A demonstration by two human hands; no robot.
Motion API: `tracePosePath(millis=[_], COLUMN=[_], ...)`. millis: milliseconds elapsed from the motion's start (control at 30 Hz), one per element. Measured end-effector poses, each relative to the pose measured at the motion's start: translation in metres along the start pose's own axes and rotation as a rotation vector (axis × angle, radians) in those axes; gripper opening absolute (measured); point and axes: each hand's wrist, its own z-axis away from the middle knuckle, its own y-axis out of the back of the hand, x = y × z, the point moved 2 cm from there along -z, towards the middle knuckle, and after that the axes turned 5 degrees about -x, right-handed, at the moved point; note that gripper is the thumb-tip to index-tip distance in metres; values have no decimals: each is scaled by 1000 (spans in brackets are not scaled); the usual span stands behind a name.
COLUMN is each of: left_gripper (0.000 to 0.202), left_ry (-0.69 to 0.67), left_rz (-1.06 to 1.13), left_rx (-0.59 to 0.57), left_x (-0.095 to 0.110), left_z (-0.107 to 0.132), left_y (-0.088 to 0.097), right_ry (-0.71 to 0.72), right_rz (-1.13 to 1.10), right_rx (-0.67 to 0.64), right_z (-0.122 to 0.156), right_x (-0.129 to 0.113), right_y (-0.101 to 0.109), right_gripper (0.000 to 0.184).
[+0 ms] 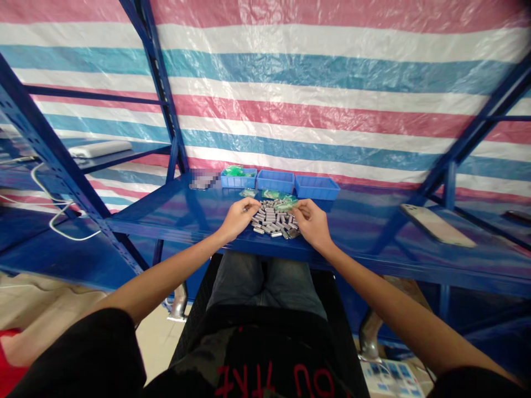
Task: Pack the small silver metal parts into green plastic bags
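A heap of several small grey metal cylinders [275, 220] lies on the blue metal shelf [186, 215] in front of me. My left hand [238, 217] rests at the heap's left edge, fingers curled in a pinch on something I cannot make out. My right hand [312, 221] sits at the heap's right edge, its fingers pinching a small green plastic bag [286, 205]. More green bags [271, 194] lie just behind the heap.
Three shallow blue bins [275, 181] stand in a row behind the heap, the left one holding green bags. A phone [437, 225] lies on the shelf at right. White cables [62, 213] and a white device [99, 148] sit at left. A striped tarp hangs behind.
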Motion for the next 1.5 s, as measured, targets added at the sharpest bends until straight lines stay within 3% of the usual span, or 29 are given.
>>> tracePosePath(millis=[267, 367, 500, 733, 867, 1033, 1100, 1200, 1333, 1500], left_gripper=[15, 16, 16, 19, 21, 28, 26, 24, 26, 13], left_ry=[-65, -72, 9, -105, 67, 244, 266, 252, 217, 143], left_rz=[-152, -173, -147, -384, -456, -461, -479, -501, -498, -537], left_rx=[5, 108, 220, 415, 471, 569, 557, 476, 276, 58], left_x=[1, -5, -17, -24, -41, -62, -66, -69, -70, -65], left_z=[0, -10, -26, -43, -65, -86, -90, -92, -91, -89], left_y=[0, 6, 15, 33, 49, 61, 60, 58, 55, 45], right_ry=[66, 117, 194, 112, 78, -141, -263, -388, -432, -408], right_rz=[245, 301, 407, 493, 517, 607, 621, 621, 631, 647], right_rx=[-22, -1, 128, 226, 324, 640, 775, 861, 856, 786], right_z=[2, -3, -19, -41, -55, -73, -74, -70, -64, -63], right_x=[-8, -6, 3, 21, 29, 51, 60, 68, 71, 72], right_y=[3, 2, 6, 25, 40, 83, 100, 115, 113, 104], right_gripper=[9, 7, 6, 8, 12, 18, 17, 11, 8, 12])
